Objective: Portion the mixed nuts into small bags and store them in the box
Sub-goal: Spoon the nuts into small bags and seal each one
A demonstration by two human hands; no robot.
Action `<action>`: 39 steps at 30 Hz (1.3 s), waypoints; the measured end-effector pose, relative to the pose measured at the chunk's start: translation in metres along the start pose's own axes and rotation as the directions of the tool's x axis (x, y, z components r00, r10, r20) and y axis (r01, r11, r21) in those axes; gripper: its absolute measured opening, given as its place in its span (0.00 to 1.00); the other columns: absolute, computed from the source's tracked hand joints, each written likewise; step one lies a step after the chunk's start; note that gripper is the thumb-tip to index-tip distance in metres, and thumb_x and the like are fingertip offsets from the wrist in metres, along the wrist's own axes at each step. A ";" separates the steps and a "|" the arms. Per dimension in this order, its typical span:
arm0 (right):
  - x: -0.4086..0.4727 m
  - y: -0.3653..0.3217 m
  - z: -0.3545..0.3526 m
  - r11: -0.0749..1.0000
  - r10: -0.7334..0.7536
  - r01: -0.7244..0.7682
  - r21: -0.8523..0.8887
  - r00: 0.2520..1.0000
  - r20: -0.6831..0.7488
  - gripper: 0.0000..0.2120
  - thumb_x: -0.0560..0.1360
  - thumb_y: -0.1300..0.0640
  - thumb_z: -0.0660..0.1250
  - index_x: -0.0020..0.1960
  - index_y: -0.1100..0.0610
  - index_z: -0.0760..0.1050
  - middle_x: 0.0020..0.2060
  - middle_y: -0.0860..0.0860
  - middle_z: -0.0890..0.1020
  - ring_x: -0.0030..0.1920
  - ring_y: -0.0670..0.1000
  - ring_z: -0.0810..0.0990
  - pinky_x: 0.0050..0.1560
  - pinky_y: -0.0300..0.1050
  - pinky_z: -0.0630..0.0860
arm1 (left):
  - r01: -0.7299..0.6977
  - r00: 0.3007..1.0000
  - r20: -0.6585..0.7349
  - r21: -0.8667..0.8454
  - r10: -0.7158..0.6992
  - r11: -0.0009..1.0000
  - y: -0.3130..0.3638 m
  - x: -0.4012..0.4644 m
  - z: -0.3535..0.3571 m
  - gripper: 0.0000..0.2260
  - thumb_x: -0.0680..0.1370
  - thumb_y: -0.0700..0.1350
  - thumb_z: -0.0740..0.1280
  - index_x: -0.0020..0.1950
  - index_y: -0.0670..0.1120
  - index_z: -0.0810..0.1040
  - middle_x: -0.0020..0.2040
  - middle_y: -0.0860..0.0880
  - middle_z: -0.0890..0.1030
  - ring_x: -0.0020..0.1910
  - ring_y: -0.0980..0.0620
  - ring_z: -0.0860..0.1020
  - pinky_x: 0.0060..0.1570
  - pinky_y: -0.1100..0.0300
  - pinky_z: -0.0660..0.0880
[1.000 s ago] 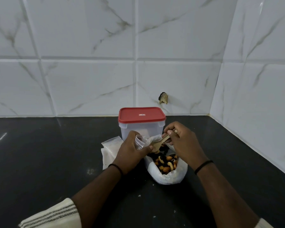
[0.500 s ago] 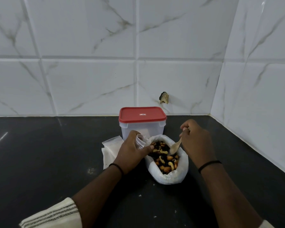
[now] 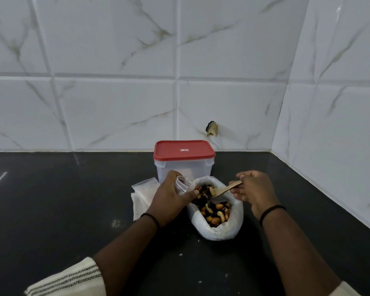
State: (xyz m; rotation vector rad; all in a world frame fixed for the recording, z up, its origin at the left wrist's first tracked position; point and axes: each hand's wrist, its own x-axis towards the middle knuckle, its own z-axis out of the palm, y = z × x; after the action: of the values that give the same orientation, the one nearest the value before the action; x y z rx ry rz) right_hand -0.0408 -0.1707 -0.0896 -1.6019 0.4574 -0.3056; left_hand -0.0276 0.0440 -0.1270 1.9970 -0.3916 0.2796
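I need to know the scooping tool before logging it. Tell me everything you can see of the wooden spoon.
The wooden spoon is small, pale and flat, apparently light wood. The right hand pinches its handle end. It lies at a shallow tilt, bowl lower and pointing left, over the open big bag of mixed nuts, with a pale nut at its bowl.
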 end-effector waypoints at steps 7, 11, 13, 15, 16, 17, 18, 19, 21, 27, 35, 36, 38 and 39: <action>0.001 -0.003 -0.004 0.997 -0.070 0.069 -0.025 0.996 -0.055 0.08 0.83 0.62 0.57 0.50 0.58 0.75 0.40 0.58 0.85 0.38 0.54 0.83 0.37 0.45 0.80 | -0.017 1.000 -0.002 0.023 0.017 1.000 -0.001 0.000 0.000 0.17 0.73 0.50 0.73 0.55 0.50 0.69 0.49 0.54 0.78 0.45 0.58 0.77 0.36 0.73 0.71; 0.001 -0.001 -0.001 0.981 -0.139 0.137 -0.135 0.990 -0.004 0.08 0.82 0.61 0.59 0.49 0.57 0.76 0.40 0.56 0.85 0.39 0.54 0.85 0.41 0.48 0.82 | -0.020 1.000 0.011 0.023 0.019 1.000 0.000 0.000 0.000 0.17 0.74 0.51 0.73 0.56 0.50 0.69 0.51 0.54 0.78 0.47 0.57 0.77 0.39 0.72 0.71; 0.001 -0.002 -0.001 0.990 -0.105 0.107 -0.089 0.994 0.030 0.08 0.82 0.62 0.59 0.50 0.59 0.76 0.41 0.57 0.86 0.42 0.57 0.86 0.42 0.50 0.83 | -0.022 1.000 0.011 0.028 0.021 0.999 0.000 0.001 0.000 0.17 0.74 0.51 0.73 0.56 0.50 0.69 0.51 0.54 0.78 0.48 0.58 0.78 0.40 0.71 0.71; 0.001 -0.002 -0.003 0.999 -0.037 0.037 0.017 0.997 0.060 0.08 0.83 0.63 0.57 0.53 0.61 0.75 0.43 0.59 0.85 0.43 0.59 0.85 0.41 0.48 0.82 | -0.021 1.000 0.007 0.026 0.021 0.999 0.000 0.000 0.000 0.17 0.73 0.51 0.73 0.56 0.50 0.69 0.50 0.54 0.78 0.47 0.58 0.78 0.39 0.72 0.71; 0.000 -0.003 -0.004 0.997 -0.007 0.002 0.074 0.997 0.074 0.08 0.83 0.63 0.57 0.54 0.62 0.75 0.44 0.60 0.85 0.43 0.58 0.85 0.41 0.48 0.82 | -0.021 1.000 0.004 0.026 0.021 0.999 0.000 0.000 0.000 0.17 0.73 0.51 0.74 0.56 0.50 0.69 0.50 0.54 0.78 0.47 0.58 0.78 0.38 0.73 0.71; 0.000 -0.003 -0.004 0.991 0.014 -0.025 0.133 0.996 0.088 0.08 0.83 0.64 0.57 0.54 0.62 0.74 0.45 0.62 0.85 0.43 0.58 0.85 0.41 0.48 0.81 | -0.022 1.000 0.002 0.028 0.022 0.999 0.000 0.000 0.000 0.18 0.73 0.51 0.74 0.56 0.50 0.69 0.50 0.54 0.78 0.47 0.58 0.78 0.39 0.72 0.70; -0.001 -0.004 -0.005 0.981 0.024 -0.044 0.191 0.994 0.105 0.08 0.83 0.64 0.56 0.54 0.63 0.74 0.45 0.62 0.85 0.42 0.58 0.84 0.41 0.48 0.81 | -0.023 1.000 0.002 0.030 0.023 0.999 -0.001 0.001 0.000 0.18 0.73 0.51 0.74 0.56 0.50 0.69 0.51 0.54 0.78 0.47 0.58 0.78 0.39 0.72 0.70; -0.003 -0.006 -0.005 0.967 0.024 -0.054 0.248 0.992 0.122 0.08 0.83 0.64 0.56 0.54 0.63 0.74 0.46 0.63 0.85 0.41 0.57 0.84 0.40 0.47 0.80 | -0.024 1.000 0.004 0.029 0.024 0.999 -0.001 0.001 0.001 0.18 0.73 0.51 0.74 0.56 0.50 0.69 0.51 0.53 0.78 0.47 0.57 0.78 0.40 0.70 0.70; -0.007 -0.009 -0.004 0.940 0.011 -0.061 0.335 0.989 0.148 0.08 0.83 0.64 0.57 0.54 0.63 0.74 0.45 0.63 0.85 0.40 0.56 0.84 0.40 0.47 0.81 | -0.021 1.000 0.011 0.026 0.021 0.999 -0.002 0.001 0.001 0.18 0.73 0.51 0.74 0.57 0.50 0.69 0.51 0.53 0.78 0.48 0.57 0.78 0.40 0.69 0.71; -0.022 -0.017 0.004 0.932 -0.158 0.060 0.356 0.954 0.254 0.06 0.82 0.63 0.62 0.57 0.63 0.74 0.47 0.61 0.86 0.46 0.58 0.86 0.47 0.50 0.84 | -0.030 0.999 0.020 0.010 0.030 1.000 -0.001 0.001 0.000 0.18 0.73 0.50 0.74 0.56 0.49 0.69 0.48 0.55 0.79 0.45 0.59 0.78 0.37 0.74 0.72; -0.033 -0.020 0.008 0.936 -0.313 0.184 0.301 0.827 0.468 0.09 0.79 0.68 0.65 0.58 0.65 0.75 0.51 0.60 0.85 0.52 0.59 0.85 0.52 0.48 0.83 | -0.041 0.999 -0.007 -0.006 0.041 0.999 -0.003 0.001 0.001 0.18 0.72 0.49 0.75 0.55 0.49 0.69 0.47 0.54 0.79 0.44 0.58 0.78 0.38 0.72 0.72; -0.034 -0.019 0.008 0.935 -0.310 0.168 0.313 0.816 0.488 0.09 0.78 0.69 0.64 0.58 0.66 0.75 0.52 0.60 0.85 0.53 0.60 0.85 0.51 0.48 0.83 | -0.043 0.999 -0.010 -0.004 0.043 0.999 -0.003 0.001 0.001 0.18 0.73 0.49 0.75 0.55 0.49 0.69 0.46 0.54 0.79 0.44 0.59 0.78 0.38 0.73 0.71; -0.033 -0.019 0.008 0.927 -0.308 0.134 0.352 0.806 0.506 0.11 0.77 0.73 0.63 0.59 0.67 0.75 0.53 0.62 0.84 0.55 0.59 0.84 0.51 0.47 0.83 | -0.046 0.999 -0.014 -0.001 0.046 0.999 -0.002 0.001 0.001 0.18 0.73 0.49 0.75 0.55 0.49 0.69 0.45 0.54 0.78 0.43 0.59 0.77 0.37 0.73 0.70; -0.033 -0.020 0.007 0.919 -0.311 0.118 0.375 0.801 0.511 0.12 0.77 0.74 0.63 0.59 0.67 0.74 0.54 0.62 0.84 0.57 0.58 0.84 0.51 0.47 0.83 | -0.047 0.999 -0.015 -0.002 0.047 0.999 -0.002 0.001 0.001 0.18 0.73 0.49 0.75 0.54 0.49 0.69 0.45 0.54 0.78 0.42 0.58 0.77 0.37 0.73 0.70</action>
State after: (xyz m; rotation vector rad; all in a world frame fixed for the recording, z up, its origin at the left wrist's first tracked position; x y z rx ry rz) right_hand -0.0645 -0.1483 -0.0681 -1.3313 -0.2352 -0.0600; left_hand -0.0257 0.0433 -0.1287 1.9846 -0.4298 0.3229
